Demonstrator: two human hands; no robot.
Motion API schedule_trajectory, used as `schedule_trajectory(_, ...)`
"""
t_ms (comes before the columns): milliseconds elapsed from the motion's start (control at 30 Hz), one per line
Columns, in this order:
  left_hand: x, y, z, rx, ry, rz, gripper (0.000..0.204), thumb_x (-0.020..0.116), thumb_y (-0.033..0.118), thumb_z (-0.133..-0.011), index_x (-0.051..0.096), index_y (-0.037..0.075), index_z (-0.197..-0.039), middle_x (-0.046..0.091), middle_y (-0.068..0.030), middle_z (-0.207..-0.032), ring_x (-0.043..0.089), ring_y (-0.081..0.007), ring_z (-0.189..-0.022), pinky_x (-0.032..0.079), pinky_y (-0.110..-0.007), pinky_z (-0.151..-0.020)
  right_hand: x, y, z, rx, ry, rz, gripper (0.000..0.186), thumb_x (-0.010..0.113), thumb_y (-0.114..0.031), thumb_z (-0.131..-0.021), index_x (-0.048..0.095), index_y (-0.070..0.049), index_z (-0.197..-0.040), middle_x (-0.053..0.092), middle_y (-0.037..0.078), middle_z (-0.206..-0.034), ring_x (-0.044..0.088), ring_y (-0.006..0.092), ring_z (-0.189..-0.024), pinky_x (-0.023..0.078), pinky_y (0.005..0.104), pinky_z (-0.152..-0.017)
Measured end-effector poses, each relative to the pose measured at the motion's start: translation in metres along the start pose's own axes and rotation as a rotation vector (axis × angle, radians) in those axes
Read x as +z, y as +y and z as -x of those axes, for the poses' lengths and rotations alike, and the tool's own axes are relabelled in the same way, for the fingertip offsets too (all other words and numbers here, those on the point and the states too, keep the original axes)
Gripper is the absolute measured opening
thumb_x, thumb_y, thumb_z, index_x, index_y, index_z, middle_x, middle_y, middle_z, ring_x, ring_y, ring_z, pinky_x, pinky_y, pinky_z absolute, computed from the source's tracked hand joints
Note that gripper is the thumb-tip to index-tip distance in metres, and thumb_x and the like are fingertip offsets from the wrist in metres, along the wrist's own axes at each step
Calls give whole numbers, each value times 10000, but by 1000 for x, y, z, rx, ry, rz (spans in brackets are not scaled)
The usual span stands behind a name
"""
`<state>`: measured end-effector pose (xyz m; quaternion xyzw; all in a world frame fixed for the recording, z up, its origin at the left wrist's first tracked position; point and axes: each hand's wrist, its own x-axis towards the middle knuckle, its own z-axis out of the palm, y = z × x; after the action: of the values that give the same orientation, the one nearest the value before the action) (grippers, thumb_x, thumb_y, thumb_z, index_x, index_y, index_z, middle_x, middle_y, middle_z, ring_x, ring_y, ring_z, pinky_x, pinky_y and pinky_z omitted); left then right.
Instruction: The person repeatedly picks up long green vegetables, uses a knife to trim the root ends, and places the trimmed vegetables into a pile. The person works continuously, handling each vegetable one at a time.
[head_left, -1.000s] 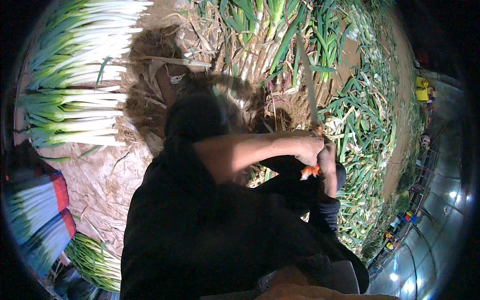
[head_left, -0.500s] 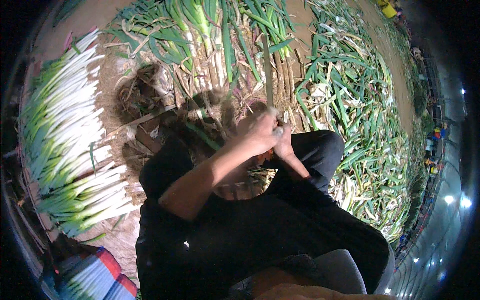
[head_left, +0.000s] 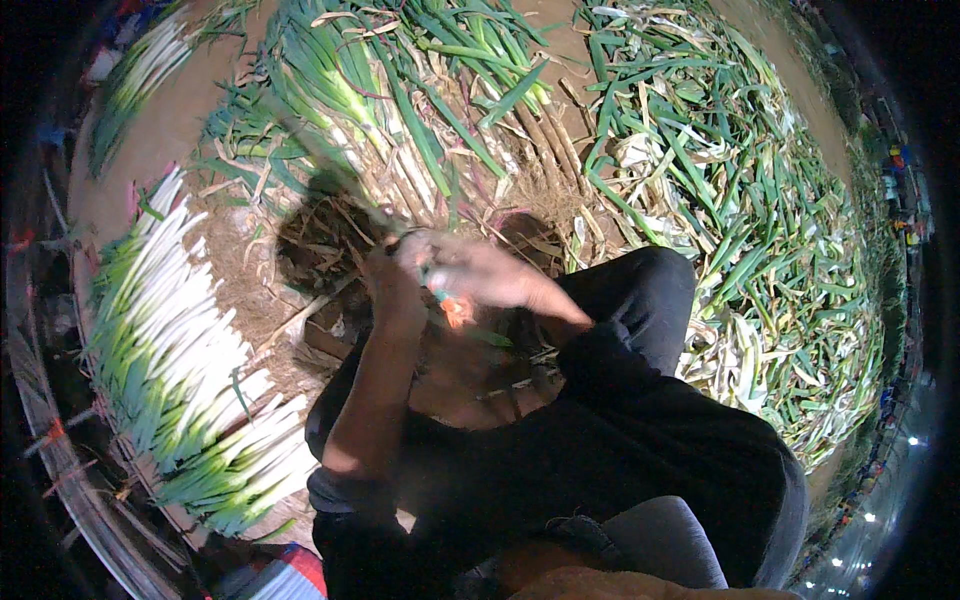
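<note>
My left hand (head_left: 394, 285) is closed around the lower part of a green onion stalk (head_left: 345, 175), which leans up and to the left in a motion blur. Against it, from the right, comes my right hand (head_left: 485, 272); its fingers are smeared, so their grip is unclear. Just below the hands shows a small orange and teal thing (head_left: 455, 308), too blurred to name. Beyond the hands lies a pile of untrimmed green onions (head_left: 400, 130) with dirty stems and roots. To the left, cleaned green onions (head_left: 195, 320) lie side by side, white ends toward me.
A broad heap of stripped leaves and husks (head_left: 730, 220) spreads along the right. Dry roots (head_left: 235, 275) litter the ground beside the cleaned row. Another batch of white-stemmed onions (head_left: 150, 65) lies far left. My bent knee (head_left: 650, 290) stands close to my right hand.
Both hands have moved left, and the stalk has swung from nearly upright to leaning left. The view has shifted, so the cleaned row appears lower and farther right.
</note>
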<state>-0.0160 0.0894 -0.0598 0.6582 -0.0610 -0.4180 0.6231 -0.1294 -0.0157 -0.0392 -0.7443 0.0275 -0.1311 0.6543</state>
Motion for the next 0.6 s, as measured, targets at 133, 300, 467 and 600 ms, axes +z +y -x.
schedule_trajectory(133,-4,45,8,109,211,269,295,634,177,-811,580,-64,-971,605,-94,-843,570,-179,-745,476,-333,-666,-54,76,-45,421,498,-128,377,497,-296,-961,557,3,-1181,671,144,-1001,643,203,-734,518,334,-687)
schedule_trajectory(300,-31,67,19,72,237,133,180,604,137,-825,583,40,-975,595,-42,-796,594,-158,-659,494,-290,-594,-96,239,-103,315,275,715,491,555,-381,-853,528,-1,-1164,612,260,-1040,610,398,-964,476,461,-834)
schedule_trajectory(467,-28,90,41,-107,283,225,189,601,128,-814,585,25,-971,566,-31,-736,565,-147,-628,467,-278,-573,-131,301,-111,343,150,1243,488,509,-387,-905,424,-21,-1216,632,236,-1002,639,379,-865,505,481,-673)
schedule_trajectory(600,-34,87,35,-158,265,354,226,603,129,-819,572,25,-1018,580,-39,-738,575,-141,-638,478,-273,-577,-155,301,-129,436,-274,1523,457,516,-387,-900,517,21,-1107,642,173,-745,643,347,-717,494,480,-615)
